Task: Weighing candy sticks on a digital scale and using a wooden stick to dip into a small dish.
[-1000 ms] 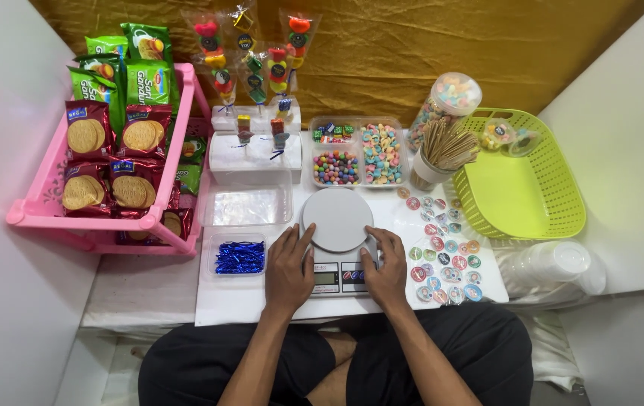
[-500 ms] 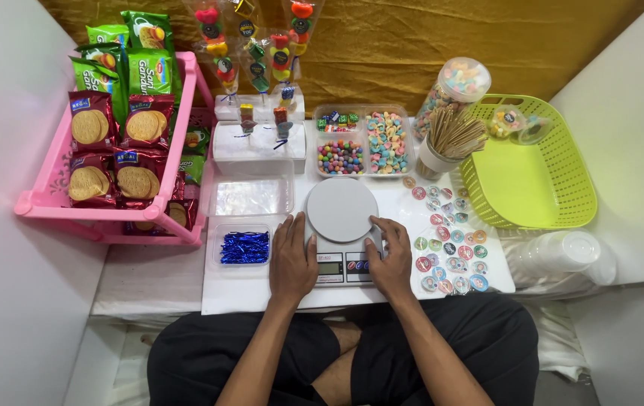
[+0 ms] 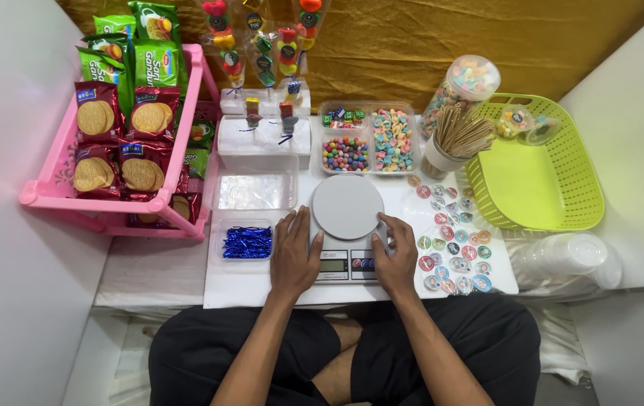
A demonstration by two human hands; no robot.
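Note:
A white kitchen scale (image 3: 347, 207) with a round grey platter sits at the front middle of a low white table (image 3: 247, 287). My left hand (image 3: 295, 256) rests flat against the scale's left side, fingers together. On the scale's right side lies my right hand (image 3: 394, 256), fingertips touching the platter's edge. Neither hand holds anything loose. Nothing lies on the platter.
A tray of blue twist ties (image 3: 247, 242) and a clear tray (image 3: 253, 191) lie left of the scale. Round stickers (image 3: 451, 240) are spread at the right. Behind stand candy trays (image 3: 370, 140), wooden skewers (image 3: 460, 132), a green basket (image 3: 534, 174), a pink snack rack (image 3: 120, 143), and stacked cups (image 3: 567, 256).
Both hands stay on the sides of the scale. The camera has shifted slightly, so the table sits a little lower in view.

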